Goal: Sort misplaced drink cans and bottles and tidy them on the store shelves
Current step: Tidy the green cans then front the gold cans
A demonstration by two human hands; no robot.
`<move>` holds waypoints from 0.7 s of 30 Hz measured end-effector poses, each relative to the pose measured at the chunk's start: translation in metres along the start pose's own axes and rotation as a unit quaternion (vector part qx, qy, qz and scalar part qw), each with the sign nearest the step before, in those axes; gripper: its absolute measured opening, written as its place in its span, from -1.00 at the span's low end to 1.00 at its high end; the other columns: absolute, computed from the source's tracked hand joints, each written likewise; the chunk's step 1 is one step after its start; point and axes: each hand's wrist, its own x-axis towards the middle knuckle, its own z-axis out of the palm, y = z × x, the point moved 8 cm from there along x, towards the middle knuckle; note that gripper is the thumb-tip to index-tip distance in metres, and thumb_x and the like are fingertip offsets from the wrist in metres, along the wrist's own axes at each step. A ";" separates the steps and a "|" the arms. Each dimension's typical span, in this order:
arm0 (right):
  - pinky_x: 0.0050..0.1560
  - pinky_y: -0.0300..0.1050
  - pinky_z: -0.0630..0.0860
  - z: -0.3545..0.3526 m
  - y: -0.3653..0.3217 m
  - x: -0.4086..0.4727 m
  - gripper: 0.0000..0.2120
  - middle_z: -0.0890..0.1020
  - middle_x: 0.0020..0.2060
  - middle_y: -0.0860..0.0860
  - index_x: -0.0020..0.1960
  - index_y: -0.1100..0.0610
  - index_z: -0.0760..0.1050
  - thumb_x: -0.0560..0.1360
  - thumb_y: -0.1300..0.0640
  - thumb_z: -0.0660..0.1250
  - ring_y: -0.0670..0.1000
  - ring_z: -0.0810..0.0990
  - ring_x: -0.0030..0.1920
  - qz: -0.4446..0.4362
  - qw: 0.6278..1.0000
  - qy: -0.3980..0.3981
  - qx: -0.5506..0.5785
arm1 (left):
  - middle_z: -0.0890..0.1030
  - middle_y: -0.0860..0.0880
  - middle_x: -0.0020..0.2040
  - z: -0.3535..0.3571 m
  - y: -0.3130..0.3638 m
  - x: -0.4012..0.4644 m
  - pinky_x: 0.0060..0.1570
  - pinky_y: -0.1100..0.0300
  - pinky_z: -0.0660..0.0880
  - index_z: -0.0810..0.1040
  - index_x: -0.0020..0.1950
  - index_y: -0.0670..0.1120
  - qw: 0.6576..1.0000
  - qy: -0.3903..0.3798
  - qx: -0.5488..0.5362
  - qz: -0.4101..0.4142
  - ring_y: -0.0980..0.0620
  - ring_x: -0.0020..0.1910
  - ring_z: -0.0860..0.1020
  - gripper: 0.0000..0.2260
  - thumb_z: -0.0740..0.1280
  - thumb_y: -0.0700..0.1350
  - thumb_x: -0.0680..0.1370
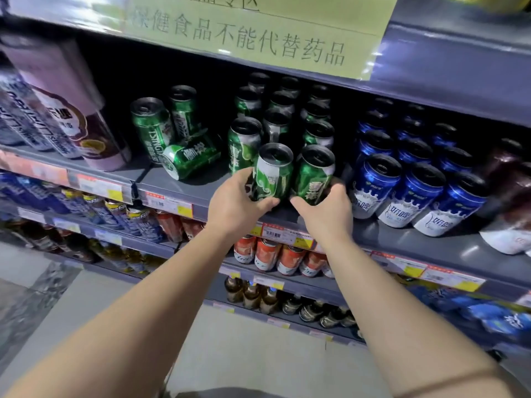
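Each grip (238, 203) (324, 209) around one green can (273, 173) (313, 176)

Dim store light; far shelf (178, 182) depth falls into black shadow, glare streaks the sign (258, 30), left cans (51, 110) blur, wide-angle bending at edges

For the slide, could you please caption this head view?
Left hand and right hand each grip a green can at the shelf front.
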 end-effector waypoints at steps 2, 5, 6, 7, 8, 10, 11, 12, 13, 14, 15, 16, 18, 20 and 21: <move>-0.11 -0.09 0.36 -0.003 0.003 0.003 -0.47 0.52 0.09 0.06 0.11 0.14 0.35 0.37 -0.13 0.49 0.05 0.45 -0.02 -0.010 1.000 0.000 0.010 | 0.58 0.06 0.22 0.006 0.003 0.004 -0.01 0.24 0.33 0.45 0.34 0.00 1.000 0.007 -0.007 -0.016 0.03 0.23 0.49 -0.47 0.50 0.05 0.43; -0.10 -0.08 0.38 -0.003 0.006 0.004 -0.45 0.51 0.08 0.05 0.12 0.14 0.34 0.36 -0.15 0.49 0.03 0.44 -0.02 -0.018 1.000 0.007 0.009 | 0.51 0.00 0.33 0.010 0.001 0.012 0.08 0.19 0.36 0.37 0.43 -0.05 0.999 0.024 -0.007 -0.036 0.00 0.31 0.45 -0.33 0.51 0.10 0.40; -0.10 -0.07 0.38 -0.002 0.007 0.005 -0.46 0.51 0.07 0.05 0.10 0.14 0.33 0.36 -0.16 0.49 0.03 0.43 -0.03 -0.016 1.000 0.006 0.008 | 0.50 -0.01 0.34 0.011 0.000 0.013 0.12 0.17 0.37 0.35 0.44 -0.06 0.999 0.023 -0.002 -0.034 -0.01 0.32 0.44 -0.29 0.53 0.11 0.38; -0.11 -0.06 0.39 -0.002 0.007 0.004 -0.46 0.50 0.07 0.05 0.07 0.13 0.31 0.36 -0.16 0.49 0.03 0.42 -0.04 -0.015 1.000 0.005 0.005 | 0.50 -0.01 0.34 0.012 0.000 0.013 0.13 0.17 0.37 0.34 0.44 -0.07 0.999 0.018 0.005 -0.028 -0.01 0.32 0.44 -0.29 0.54 0.09 0.37; -0.11 -0.06 0.39 -0.002 0.007 0.005 -0.47 0.49 0.06 0.04 0.05 0.12 0.28 0.37 -0.16 0.49 0.04 0.42 -0.04 -0.014 1.000 0.003 0.002 | 0.52 0.00 0.31 0.014 -0.002 0.013 0.11 0.18 0.37 0.36 0.42 -0.06 1.000 0.010 0.014 -0.024 0.00 0.30 0.46 -0.31 0.54 0.06 0.37; -0.12 -0.05 0.40 -0.001 0.007 0.006 -0.47 0.49 0.06 0.04 0.04 0.10 0.28 0.36 -0.16 0.49 0.05 0.43 -0.05 -0.015 1.000 -0.003 -0.004 | 0.58 0.02 0.21 0.015 -0.005 0.014 0.02 0.22 0.38 0.41 0.35 -0.05 0.999 0.007 0.030 -0.021 0.00 0.20 0.52 -0.41 0.53 0.01 0.39; -0.11 -0.04 0.41 -0.001 0.007 0.006 -0.47 0.50 0.07 0.05 0.06 0.12 0.30 0.36 -0.16 0.49 0.05 0.43 -0.05 -0.015 1.000 -0.006 -0.008 | 0.60 0.02 0.17 0.015 -0.007 0.014 -0.03 0.21 0.39 0.42 0.33 -0.05 0.999 0.015 0.036 -0.025 -0.01 0.16 0.54 -0.45 0.52 0.01 0.40; -0.10 -0.03 0.42 0.000 0.007 0.007 -0.46 0.50 0.08 0.06 0.09 0.13 0.32 0.36 -0.15 0.50 0.05 0.43 -0.04 -0.014 1.000 -0.007 -0.010 | 0.60 0.01 0.15 0.015 -0.007 0.014 -0.05 0.20 0.39 0.43 0.32 -0.06 0.998 0.026 0.041 -0.031 -0.03 0.14 0.55 -0.45 0.51 0.03 0.41; -0.08 -0.03 0.43 0.000 0.007 0.008 -0.44 0.51 0.10 0.06 0.12 0.15 0.34 0.36 -0.15 0.50 0.05 0.43 -0.03 -0.012 1.000 -0.008 -0.010 | 0.60 0.00 0.15 0.015 -0.007 0.015 -0.05 0.18 0.40 0.42 0.33 -0.06 0.997 0.036 0.047 -0.039 -0.04 0.13 0.55 -0.44 0.51 0.06 0.40; -0.06 -0.03 0.43 0.000 0.007 0.009 -0.42 0.51 0.11 0.07 0.15 0.17 0.35 0.36 -0.14 0.50 0.05 0.44 -0.02 -0.009 1.000 -0.008 -0.009 | 0.59 0.00 0.16 0.016 -0.006 0.015 -0.03 0.14 0.43 0.42 0.32 -0.06 0.996 0.046 0.054 -0.046 -0.04 0.13 0.55 -0.42 0.51 0.09 0.39; -0.04 -0.03 0.43 0.000 0.007 0.009 -0.41 0.51 0.12 0.07 0.17 0.18 0.36 0.36 -0.14 0.50 0.07 0.46 0.02 -0.006 1.000 -0.009 -0.009 | 0.59 0.02 0.15 0.016 -0.004 0.015 0.01 0.10 0.46 0.43 0.30 -0.04 0.995 0.056 0.060 -0.051 -0.03 0.13 0.55 -0.42 0.52 0.12 0.37; -0.03 -0.02 0.44 0.000 0.007 0.010 -0.41 0.51 0.13 0.07 0.18 0.18 0.36 0.36 -0.15 0.50 0.09 0.48 0.06 -0.005 1.000 -0.010 -0.011 | 0.60 0.03 0.13 0.016 -0.003 0.015 0.04 0.06 0.49 0.43 0.27 -0.03 0.995 0.064 0.062 -0.054 -0.02 0.12 0.56 -0.42 0.53 0.14 0.35; -0.03 -0.02 0.44 0.001 0.008 0.010 -0.41 0.51 0.13 0.09 0.18 0.18 0.37 0.36 -0.15 0.49 0.13 0.50 0.11 -0.006 1.000 -0.012 -0.022 | 0.60 0.04 0.11 0.016 -0.003 0.014 0.07 0.00 0.50 0.45 0.24 -0.02 0.995 0.063 0.060 -0.053 -0.01 0.11 0.57 -0.40 0.54 0.18 0.31; -0.04 -0.01 0.46 0.002 0.008 0.010 -0.42 0.52 0.12 0.10 0.16 0.19 0.38 0.36 -0.15 0.49 0.14 0.51 0.09 -0.009 0.999 -0.013 -0.030 | 0.58 0.02 0.14 0.018 -0.003 0.014 0.10 -0.01 0.50 0.46 0.27 -0.02 0.995 0.052 0.077 -0.041 -0.02 0.14 0.55 -0.38 0.51 0.22 0.32; -0.06 -0.02 0.45 0.002 0.008 0.010 -0.43 0.52 0.11 0.10 0.16 0.19 0.38 0.36 -0.15 0.49 0.14 0.51 0.06 -0.010 0.999 -0.012 -0.032 | 0.57 0.00 0.16 0.018 -0.004 0.013 0.12 -0.01 0.48 0.45 0.30 -0.02 0.995 0.049 0.084 -0.036 -0.03 0.16 0.53 -0.38 0.49 0.21 0.34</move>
